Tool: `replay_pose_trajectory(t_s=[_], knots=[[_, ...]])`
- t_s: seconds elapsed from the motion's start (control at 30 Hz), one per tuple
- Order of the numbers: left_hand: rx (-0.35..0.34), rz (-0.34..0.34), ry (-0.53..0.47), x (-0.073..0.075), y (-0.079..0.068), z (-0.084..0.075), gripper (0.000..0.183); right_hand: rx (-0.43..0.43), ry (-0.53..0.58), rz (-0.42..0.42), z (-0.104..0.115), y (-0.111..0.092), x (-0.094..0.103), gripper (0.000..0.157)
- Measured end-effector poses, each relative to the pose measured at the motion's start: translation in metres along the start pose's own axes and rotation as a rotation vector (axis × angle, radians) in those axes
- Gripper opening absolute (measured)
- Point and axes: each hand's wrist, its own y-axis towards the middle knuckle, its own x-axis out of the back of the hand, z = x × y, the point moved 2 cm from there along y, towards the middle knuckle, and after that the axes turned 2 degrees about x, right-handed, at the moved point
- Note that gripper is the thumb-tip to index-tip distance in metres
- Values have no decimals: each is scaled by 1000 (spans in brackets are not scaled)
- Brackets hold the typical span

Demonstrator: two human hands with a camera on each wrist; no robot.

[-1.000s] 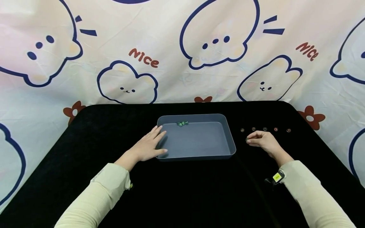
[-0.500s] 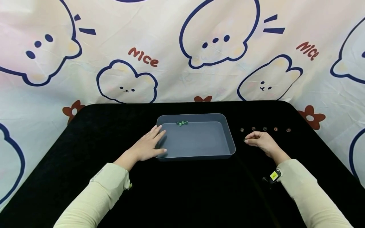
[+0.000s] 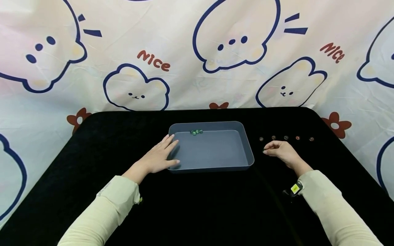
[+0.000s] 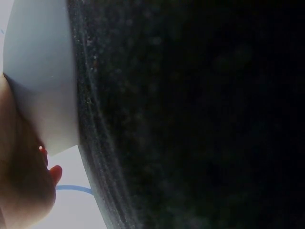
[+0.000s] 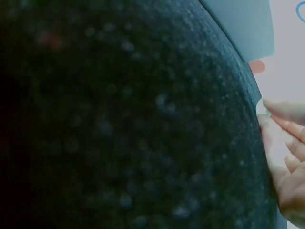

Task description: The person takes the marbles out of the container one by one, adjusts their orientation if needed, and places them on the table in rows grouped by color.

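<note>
My left hand [image 3: 158, 155] lies with spread fingers over the left rim of a grey-blue rectangular tray [image 3: 215, 150]; the left wrist view shows it beside the tray's wall [image 4: 43, 71]. Several small green marbles [image 3: 196, 132] cluster at the tray's back wall. To the right of the tray, my right hand [image 3: 282, 152] pinches a small round marble between thumb and fingertips, low over the black cloth. Much of that marble [image 5: 261, 108] is hidden by the fingers, but a pale, clear edge shows in the right wrist view.
Behind the right hand, several small marbles sit in a spaced row, among them a reddish one [image 3: 297, 138] and a greenish one [image 3: 286, 137]. Black cloth [image 3: 197, 208] covers the table. A printed curtain [image 3: 184, 89] hangs behind the table.
My right hand has shifted slightly left toward the tray, still pinching the marble. The left hand keeps its place on the tray's rim.
</note>
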Motion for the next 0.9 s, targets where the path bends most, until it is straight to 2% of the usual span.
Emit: replay_pose_trajectory(t_s=[0.1,0.23,0.53,0.63,0.9], knots=[[0,-5,4,0,0,0,75,7,-92,2,3,-1,0,27],[2,-7,11,0,0,0,75,12,-151,-7,6,-3,-1,23],[3,0,7,0,-1,-2,74,16,-169,-15,11,-11,3,28],[2,1,9,0,0,-2,74,2,-121,-19,11,-15,7,30],[2,-3,0,1,-2,-2,74,3,89,-35,10,-30,9,36]])
